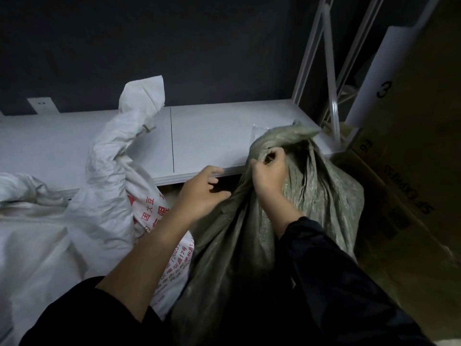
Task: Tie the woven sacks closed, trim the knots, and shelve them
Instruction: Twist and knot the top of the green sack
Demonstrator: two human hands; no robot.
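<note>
My right grip (268,168) pinches the gathered neck of the green sack (324,196), which leans against the front edge of the shelf (212,136). My left grip (202,191) is spread and holds nothing, just beside the sack's shoulder. Recommendation: bunch the neck tight and twist low before tying, with the left grip steadying below. Count: one green sack; two white sacks (107,171) as far as I can tell, one tied.
</note>
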